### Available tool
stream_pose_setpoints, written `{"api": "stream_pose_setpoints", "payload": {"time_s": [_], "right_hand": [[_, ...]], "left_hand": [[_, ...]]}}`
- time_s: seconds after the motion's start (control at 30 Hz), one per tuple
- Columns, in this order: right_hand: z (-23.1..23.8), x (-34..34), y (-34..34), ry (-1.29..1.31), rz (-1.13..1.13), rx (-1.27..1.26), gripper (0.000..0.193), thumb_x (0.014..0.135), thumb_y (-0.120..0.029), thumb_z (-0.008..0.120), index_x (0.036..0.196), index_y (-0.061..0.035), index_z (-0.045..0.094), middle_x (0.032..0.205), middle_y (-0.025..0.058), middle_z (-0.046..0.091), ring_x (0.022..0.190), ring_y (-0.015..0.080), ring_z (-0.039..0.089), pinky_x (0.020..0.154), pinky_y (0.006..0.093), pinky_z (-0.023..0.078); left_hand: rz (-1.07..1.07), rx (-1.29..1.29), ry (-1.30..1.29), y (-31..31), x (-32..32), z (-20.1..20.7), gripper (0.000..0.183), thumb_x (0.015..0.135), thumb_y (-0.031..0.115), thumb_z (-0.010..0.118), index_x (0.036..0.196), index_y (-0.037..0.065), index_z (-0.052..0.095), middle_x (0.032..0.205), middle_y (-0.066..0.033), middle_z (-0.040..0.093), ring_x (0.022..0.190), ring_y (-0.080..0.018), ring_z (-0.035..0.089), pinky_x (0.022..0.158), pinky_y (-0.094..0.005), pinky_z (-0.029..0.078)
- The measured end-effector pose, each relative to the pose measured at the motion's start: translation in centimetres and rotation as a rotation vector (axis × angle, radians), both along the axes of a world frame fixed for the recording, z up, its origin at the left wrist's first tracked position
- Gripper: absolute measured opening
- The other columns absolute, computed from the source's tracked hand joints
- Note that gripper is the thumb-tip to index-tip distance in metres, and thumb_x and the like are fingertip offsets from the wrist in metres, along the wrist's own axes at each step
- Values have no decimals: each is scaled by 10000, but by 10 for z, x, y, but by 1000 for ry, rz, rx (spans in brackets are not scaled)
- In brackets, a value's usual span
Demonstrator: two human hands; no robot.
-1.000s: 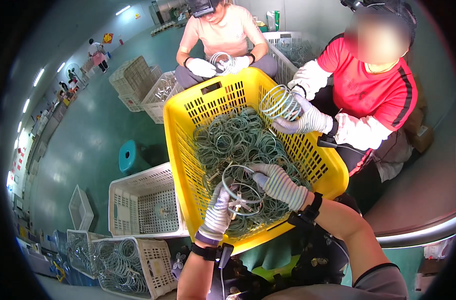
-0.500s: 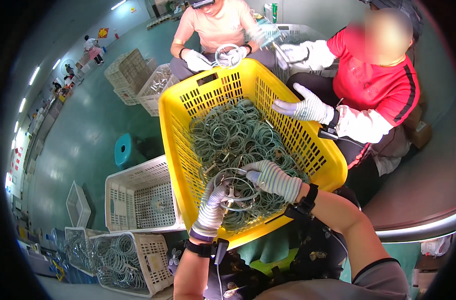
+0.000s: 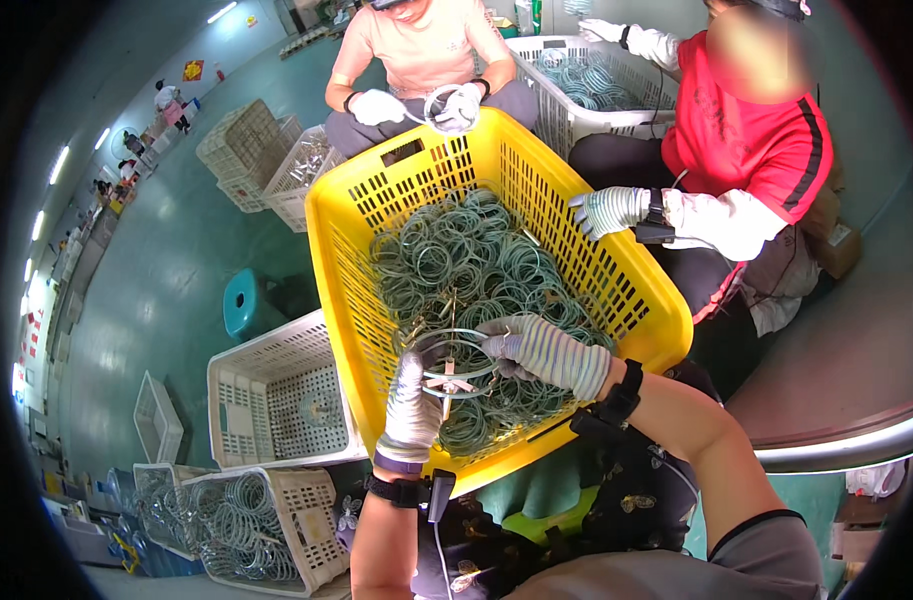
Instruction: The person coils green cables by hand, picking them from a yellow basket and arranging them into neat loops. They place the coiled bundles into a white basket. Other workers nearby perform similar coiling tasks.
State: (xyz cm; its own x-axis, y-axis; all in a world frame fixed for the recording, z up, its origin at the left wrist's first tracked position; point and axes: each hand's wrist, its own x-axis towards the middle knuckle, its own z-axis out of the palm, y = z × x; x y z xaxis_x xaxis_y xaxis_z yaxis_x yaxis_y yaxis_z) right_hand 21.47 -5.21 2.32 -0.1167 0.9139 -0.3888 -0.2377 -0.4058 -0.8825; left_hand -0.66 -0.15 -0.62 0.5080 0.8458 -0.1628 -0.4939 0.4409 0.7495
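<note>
My left hand [image 3: 410,415], in a striped glove, grips the left side of a round metal wire ring piece [image 3: 473,376] with its thumb up. A pale cross-shaped centre shows inside the lower loop. My right hand [image 3: 551,355], gloved too, has its fingers closed on the right side of the same piece. Both hands are over the near end of a yellow basket [image 3: 325,250]. Beneath them lies a tangled pile of greenish-grey wire rings [image 3: 466,245]; the held piece and my gloves cover part of it.
Across the basket, a person in pink [image 3: 416,50] holds a ring. At right, a person in red [image 3: 746,140] has one hand over the basket. White baskets [image 3: 276,335] stand at left, one lower left holding rings [image 3: 241,525]. A blue stool [image 3: 244,305] stands beyond.
The ring piece has turned between my hands, showing its cross-shaped centre more clearly. The person in red has moved one hand back over the rear white basket and lowered the other.
</note>
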Motion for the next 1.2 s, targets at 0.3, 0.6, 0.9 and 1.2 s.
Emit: {"api": "stream_pose_setpoints", "payload": {"time_s": [0.3, 0.6, 0.9, 1.2], "right_hand": [[-5, -6, -5, -54, 12, 36, 404, 965, -193, 660, 1319, -15, 580, 778, 9, 624, 647, 92, 611, 502, 219, 447], [-10, -6, -7, 38, 3, 24, 341, 960, -168, 667, 1265, -30, 601, 778, -1, 628, 633, 85, 610, 500, 209, 451], [-38, 15, 36, -271, 169, -27, 232, 993, -304, 623, 1004, -80, 685, 725, -16, 622, 569, 62, 539, 519, 206, 441], [-209, -38, 100, -1487, 668, -30, 314, 862, -285, 685, 1006, -15, 760, 1013, 210, 734, 908, 363, 713, 744, 471, 553]], "left_hand": [[90, -4, 70, 1, -3, -19, 688, 900, 603, 661, 1304, 54, 576, 1196, -102, 652, 1035, -240, 628, 854, -429, 563], [59, 28, 99, -7, -2, -2, 797, 908, 663, 597, 1383, 33, 490, 1253, -126, 609, 1103, -257, 607, 913, -453, 555], [154, 72, 26, 5, -12, 12, 772, 943, 666, 532, 1397, 45, 473, 1322, -137, 570, 1096, -273, 606, 900, -457, 558], [263, 35, -80, 37, -38, 47, 756, 944, 714, 462, 1379, 98, 505, 1315, -144, 582, 1024, -317, 637, 872, -438, 550]]}}
